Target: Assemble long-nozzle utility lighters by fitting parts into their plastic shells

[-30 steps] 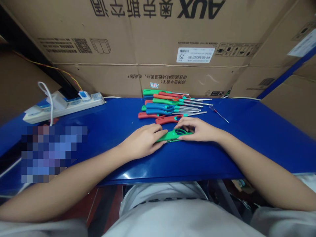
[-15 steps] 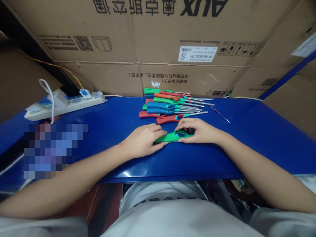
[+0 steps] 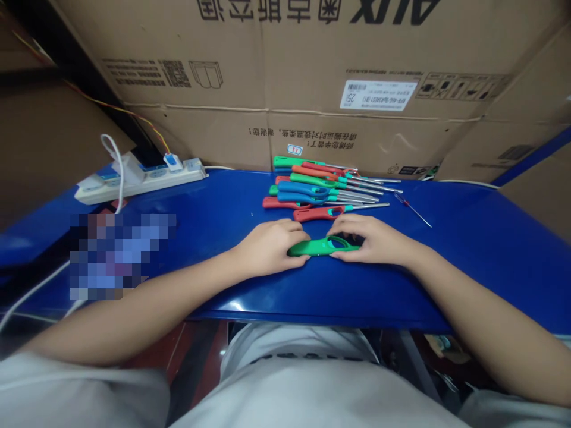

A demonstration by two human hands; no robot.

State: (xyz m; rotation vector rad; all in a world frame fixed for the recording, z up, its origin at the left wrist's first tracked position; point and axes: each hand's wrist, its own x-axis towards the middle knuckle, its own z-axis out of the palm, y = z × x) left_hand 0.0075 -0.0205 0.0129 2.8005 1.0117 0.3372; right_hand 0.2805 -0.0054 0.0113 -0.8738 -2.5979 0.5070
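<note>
Over the blue counter (image 3: 379, 297), my left hand (image 3: 270, 246) and right hand (image 3: 381, 241) grip a green handle (image 3: 317, 246) between their fingers (image 3: 297, 261)! Lighters (image 3: 297, 190) lie just beyond.

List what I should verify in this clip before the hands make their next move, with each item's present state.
1. Left hand gripping the green handle: ok, thumb and fingers hold its left end.
2. Right hand gripping it too: ok, at the end with the loop.
3. Handle's seam fully closed: cannot tell, too small to judge.
4. Metal tube fitted in the handle: cannot tell; none shows, but the right hand covers that end.
5. Nearest red lighter clear of both hands: cannot tell, it lies just beyond them.
6. Screwdriver free on the table: ok, neither hand touches it.
</note>
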